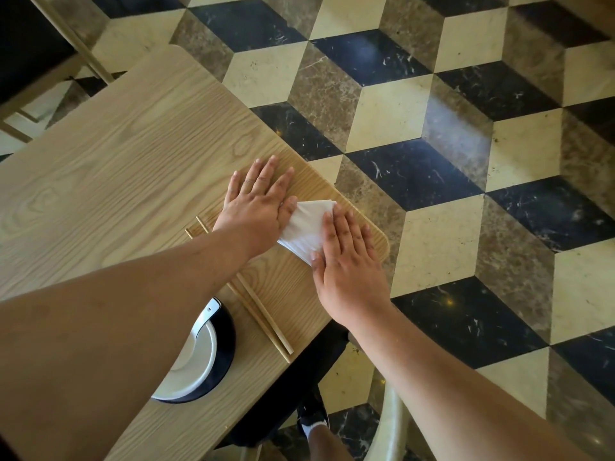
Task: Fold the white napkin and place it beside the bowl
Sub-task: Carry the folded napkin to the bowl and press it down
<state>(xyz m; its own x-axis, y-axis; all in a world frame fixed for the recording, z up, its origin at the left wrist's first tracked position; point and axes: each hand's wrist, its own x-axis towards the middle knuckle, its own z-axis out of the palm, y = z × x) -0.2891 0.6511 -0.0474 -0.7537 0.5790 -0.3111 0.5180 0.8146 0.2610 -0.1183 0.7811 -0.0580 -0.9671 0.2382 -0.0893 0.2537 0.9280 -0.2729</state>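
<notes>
The white napkin (305, 227) lies folded on the wooden table (116, 168) near its right corner. My left hand (258, 202) rests flat, fingers spread, on the napkin's left edge. Flat over the napkin's right and near part lies my right hand (346, 264), pressing down. Only the middle strip of the napkin shows between the two hands. The bowl (203, 357), white inside with a dark outer rim, sits at the table's near edge, mostly hidden under my left forearm.
Two wooden chopsticks (263, 317) lie between the bowl and the napkin, partly under my left arm. The table's right edge is just beyond my right hand, with patterned tile floor (449, 161) below. A chair (50, 71) stands at the far left.
</notes>
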